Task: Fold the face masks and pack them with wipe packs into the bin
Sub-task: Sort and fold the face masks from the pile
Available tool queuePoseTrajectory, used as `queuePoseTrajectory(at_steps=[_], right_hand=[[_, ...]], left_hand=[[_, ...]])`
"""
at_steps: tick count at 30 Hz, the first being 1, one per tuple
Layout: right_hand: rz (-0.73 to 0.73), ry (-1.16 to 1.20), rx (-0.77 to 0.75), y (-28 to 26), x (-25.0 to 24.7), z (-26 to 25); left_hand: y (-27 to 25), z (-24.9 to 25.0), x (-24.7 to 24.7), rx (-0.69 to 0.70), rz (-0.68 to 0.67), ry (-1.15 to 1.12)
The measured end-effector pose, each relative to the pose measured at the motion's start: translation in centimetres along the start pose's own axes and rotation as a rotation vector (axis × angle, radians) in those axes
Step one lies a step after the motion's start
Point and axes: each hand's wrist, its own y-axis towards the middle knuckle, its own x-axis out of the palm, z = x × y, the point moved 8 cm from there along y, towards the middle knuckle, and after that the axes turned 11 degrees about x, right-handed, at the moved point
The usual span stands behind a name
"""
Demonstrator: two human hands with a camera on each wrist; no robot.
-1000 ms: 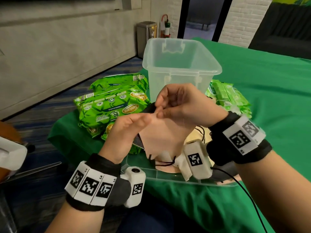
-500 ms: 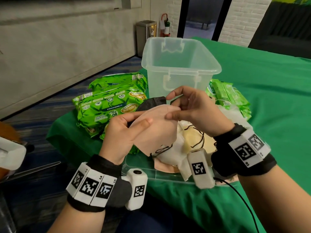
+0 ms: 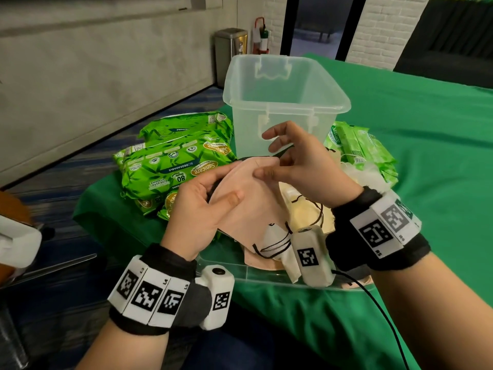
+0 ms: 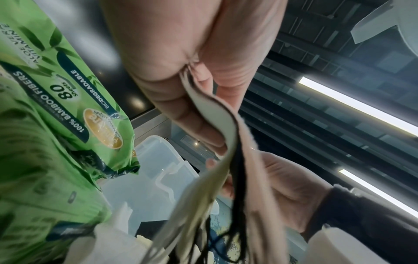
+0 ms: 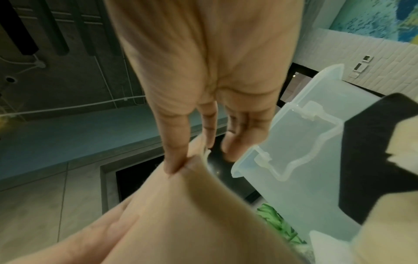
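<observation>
Green wipe packs point(image 3: 173, 161) lie at nine o'clock of the left hand point(image 3: 197, 214), which grips a peach face mask point(image 3: 253, 198) between thumb and fingers. The right hand point(image 3: 301, 166) pinches the mask's top edge, other fingers spread. The clear bin point(image 3: 285, 102) stands at twelve o'clock.

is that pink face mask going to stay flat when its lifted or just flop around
Probably floppy: the pink mask curves and sags between the left hand and right hand. Likely light, since a fingertip pinch holds it. Its black ear loops dangle and could snag.
</observation>
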Motion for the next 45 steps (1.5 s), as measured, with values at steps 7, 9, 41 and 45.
queuePoseTrajectory(at_steps=[7,9,41,45], right_hand=[[-0.146,0.059,0.039,-1.0,3.2,0.9],[-0.114,0.107,0.040,-1.0,3.6,1.0],[-0.004,0.248,0.204,-2.8,-2.9,5.0],[0.264,0.007,0.272,-2.4,-8.3,7.8]], left_hand=[[-0.2,-0.6,1.3,0.005,-0.086,-0.002],[-0.4,-0.9,1.8,-0.002,-0.115,-0.001],[0.5,0.1,-2.3,0.098,0.193,0.152],[0.3,-0.1,-1.1,0.090,0.133,0.162]])
